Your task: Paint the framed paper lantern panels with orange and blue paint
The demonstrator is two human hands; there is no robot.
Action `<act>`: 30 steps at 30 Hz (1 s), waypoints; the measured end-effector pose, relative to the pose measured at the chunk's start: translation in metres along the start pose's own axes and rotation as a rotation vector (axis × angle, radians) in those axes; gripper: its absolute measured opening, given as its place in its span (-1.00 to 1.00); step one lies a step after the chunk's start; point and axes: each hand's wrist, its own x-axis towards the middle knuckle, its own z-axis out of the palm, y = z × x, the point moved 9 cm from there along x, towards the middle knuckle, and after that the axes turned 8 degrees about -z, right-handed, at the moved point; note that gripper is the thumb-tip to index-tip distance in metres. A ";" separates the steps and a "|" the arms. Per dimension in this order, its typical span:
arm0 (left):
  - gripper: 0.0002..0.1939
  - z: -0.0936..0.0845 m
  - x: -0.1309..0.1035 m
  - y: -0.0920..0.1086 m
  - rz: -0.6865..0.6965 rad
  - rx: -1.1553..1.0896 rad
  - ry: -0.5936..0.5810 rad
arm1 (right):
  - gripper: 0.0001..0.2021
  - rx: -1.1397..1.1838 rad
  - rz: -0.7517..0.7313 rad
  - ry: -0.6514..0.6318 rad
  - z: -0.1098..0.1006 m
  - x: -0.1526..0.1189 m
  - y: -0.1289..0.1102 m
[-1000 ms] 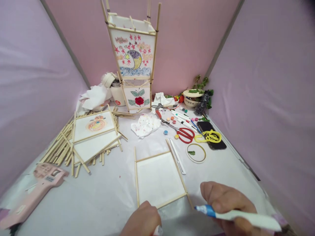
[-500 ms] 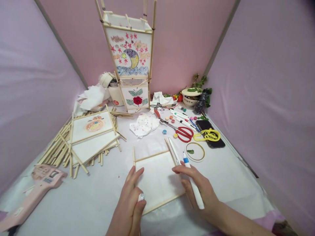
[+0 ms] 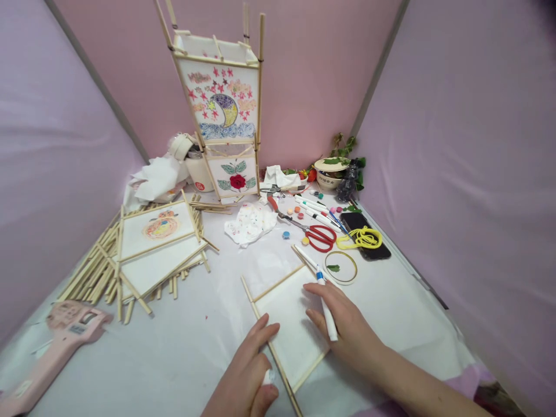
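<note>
Right hand (image 3: pixel 351 331) grips a marker (image 3: pixel 329 315), left hand (image 3: pixel 246 370) seemingly a small white object (image 3: pixel 269 377)

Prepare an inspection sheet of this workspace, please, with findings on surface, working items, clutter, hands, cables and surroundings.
Surface: pale covering, small creases.
Working items: white panel in a stick frame, no drawing visible; white marker with a blue band.
Clutter: pink glue gun; stick pile under framed panels; spotted crumpled tissue; red-handled scissors; yellow cord across a phone.
Left hand: at the frame's left side, with a small white item, mostly hidden, by the thumb.
Right hand: holds the marker, tip up.
Cables: nothing seen.
Surroundings: pink backdrop; mauve side sheets; decorated stick-framed tower at the back.
</note>
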 end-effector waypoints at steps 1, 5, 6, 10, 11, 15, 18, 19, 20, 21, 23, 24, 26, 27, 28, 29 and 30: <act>-0.67 0.000 0.000 0.003 0.024 0.002 -0.003 | -0.70 -0.005 0.004 -0.009 0.001 0.000 0.002; -0.70 -0.001 0.004 0.015 0.065 0.076 -0.048 | -0.70 -0.012 -0.012 -0.029 0.004 0.000 0.002; -0.71 -0.002 0.004 0.017 0.067 0.092 -0.059 | -0.70 -0.013 -0.013 -0.035 0.005 -0.001 0.001; -0.79 -0.006 0.006 0.017 0.050 0.123 -0.034 | -0.72 -0.027 -0.022 -0.044 0.006 -0.001 -0.003; -0.82 -0.007 0.006 0.017 0.055 0.125 -0.018 | -0.72 -0.033 -0.030 -0.042 0.006 -0.001 -0.004; -0.89 -0.012 0.005 0.017 0.090 0.104 0.059 | -0.71 -0.043 -0.080 -0.026 0.002 0.002 -0.011; -0.89 -0.010 0.006 0.015 0.040 0.116 0.014 | -0.66 -0.059 -0.122 -0.011 -0.003 0.004 -0.016; -0.89 -0.011 0.006 0.016 0.044 0.120 0.018 | -0.64 -0.063 -0.131 -0.012 -0.004 0.003 -0.017; -0.89 -0.011 0.006 0.017 0.046 0.124 0.018 | -0.63 -0.066 -0.139 -0.013 -0.005 0.003 -0.017; -0.88 -0.012 0.007 0.018 0.052 0.128 0.023 | -0.63 -0.068 -0.146 -0.009 -0.006 0.002 -0.018; -0.88 -0.011 0.008 0.020 0.051 0.139 0.020 | -0.67 -0.054 -0.174 0.033 -0.009 -0.001 -0.019; -0.88 -0.011 0.008 0.020 0.048 0.143 0.018 | -0.69 -0.035 -0.194 0.072 -0.012 -0.002 -0.021; -0.87 -0.010 0.009 0.020 0.039 0.144 0.012 | -0.73 0.025 -0.228 0.165 -0.018 -0.004 -0.023; -0.87 -0.010 0.009 0.021 0.033 0.137 0.011 | -0.75 0.060 -0.237 0.208 -0.020 -0.005 -0.024; -0.87 -0.009 0.009 0.020 0.024 0.127 0.006 | -0.79 0.092 -0.240 0.238 -0.022 -0.004 -0.025; -0.87 -0.009 0.009 0.020 0.013 0.114 0.004 | -0.83 0.122 -0.237 0.252 -0.022 -0.003 -0.026; -0.88 -0.009 0.009 0.020 0.001 0.102 -0.003 | -0.86 0.150 -0.235 0.250 -0.021 -0.001 -0.027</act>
